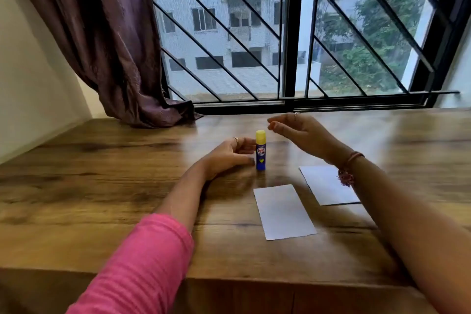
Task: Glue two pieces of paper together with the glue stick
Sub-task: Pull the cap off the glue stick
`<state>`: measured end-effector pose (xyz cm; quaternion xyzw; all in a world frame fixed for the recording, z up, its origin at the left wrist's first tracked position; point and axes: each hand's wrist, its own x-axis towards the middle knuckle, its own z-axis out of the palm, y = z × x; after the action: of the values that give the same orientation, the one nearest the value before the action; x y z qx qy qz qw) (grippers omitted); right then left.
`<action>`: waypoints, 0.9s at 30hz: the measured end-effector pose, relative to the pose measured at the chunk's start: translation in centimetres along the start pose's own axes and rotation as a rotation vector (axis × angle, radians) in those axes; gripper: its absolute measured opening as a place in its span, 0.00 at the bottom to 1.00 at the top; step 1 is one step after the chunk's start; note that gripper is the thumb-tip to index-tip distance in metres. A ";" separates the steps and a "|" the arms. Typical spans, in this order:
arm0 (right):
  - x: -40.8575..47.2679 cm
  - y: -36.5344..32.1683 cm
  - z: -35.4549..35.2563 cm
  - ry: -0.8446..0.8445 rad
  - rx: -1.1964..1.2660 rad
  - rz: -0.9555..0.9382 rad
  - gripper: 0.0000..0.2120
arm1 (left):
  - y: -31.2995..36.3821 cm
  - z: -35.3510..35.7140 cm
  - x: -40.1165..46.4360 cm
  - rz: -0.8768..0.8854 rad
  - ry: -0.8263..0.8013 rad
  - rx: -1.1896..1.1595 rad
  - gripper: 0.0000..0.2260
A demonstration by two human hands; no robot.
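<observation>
Glue stick (pixel 261 150) upright on wooden table (pixel 102 186), blue body, yellow cap on, just beyond the two papers and touching or almost touching the fingertips of the left hand. Largest first: barred window (pixel 293 33) far beyond both hands, purple-brown curtain (pixel 107 33) hanging beyond and to the outer side of the left hand, hem resting on the tabletop. Pink sleeve (pixel 137 262) pushed up the left forearm, near edge of the table under it. Near paper (pixel 284 211), white, flat, below the glue stick and between the two forearms. Far paper (pixel 328 186), white, flat, partly hidden under the right wrist, apart from the near paper. Left hand (pixel 229 158) resting on the table, fingers curled loosely toward the glue stick's body, thumb beside its base; real grip or mere touch impossible to tell. Right hand (pixel 298 132) raised above the table, beyond and to the right of the cap, fingers loosely bent, holding nothing, blurred. Thread bracelet (pixel 348 168) on the right wrist. Ring on each hand.
</observation>
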<state>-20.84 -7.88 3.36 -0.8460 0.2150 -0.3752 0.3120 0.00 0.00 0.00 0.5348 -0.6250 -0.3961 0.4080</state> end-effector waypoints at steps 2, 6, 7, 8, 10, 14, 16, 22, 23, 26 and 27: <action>0.0 -0.1 0.2 0.008 0.043 0.005 0.17 | 0.1 0.3 0.0 0.016 0.003 0.033 0.18; -0.2 0.0 1.3 -0.016 0.087 -0.004 0.14 | 0.0 0.9 -0.1 0.049 0.055 0.027 0.13; -0.2 -0.1 1.5 -0.026 0.090 -0.015 0.13 | -0.1 0.8 0.0 0.062 0.067 0.018 0.13; -0.2 -0.2 1.7 -0.026 0.087 -0.025 0.13 | -0.1 0.9 0.1 0.081 0.080 0.009 0.13; -0.3 -0.4 2.0 -0.009 0.064 -0.032 0.13 | -0.2 1.1 0.2 0.107 0.109 0.015 0.13; -0.4 -1.0 2.5 0.032 0.023 -0.023 0.11 | -0.3 1.4 0.2 0.152 0.143 0.033 0.13; -0.5 -1.2 2.5 0.039 0.019 -0.012 0.10 | -0.2 1.4 0.2 0.168 0.144 0.038 0.13; -0.7 -1.4 2.0 -0.015 0.020 -0.001 0.10 | 0.1 1.7 0.3 0.169 0.121 0.053 0.10; -0.7 -1.4 1.9 -0.032 0.005 -0.010 0.11 | 0.1 1.7 0.3 0.170 0.118 0.058 0.11; -0.7 -1.4 1.8 -0.064 -0.011 -0.001 0.12 | 0.0 1.7 0.4 0.178 0.123 0.088 0.12; -0.7 -1.4 1.8 -0.062 -0.014 0.007 0.13 | 0.0 1.8 0.4 0.183 0.129 0.093 0.12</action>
<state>-19.68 -5.79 3.01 -0.8586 0.2111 -0.3462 0.3138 -1.68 -0.27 -0.61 0.5185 -0.6612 -0.2925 0.4566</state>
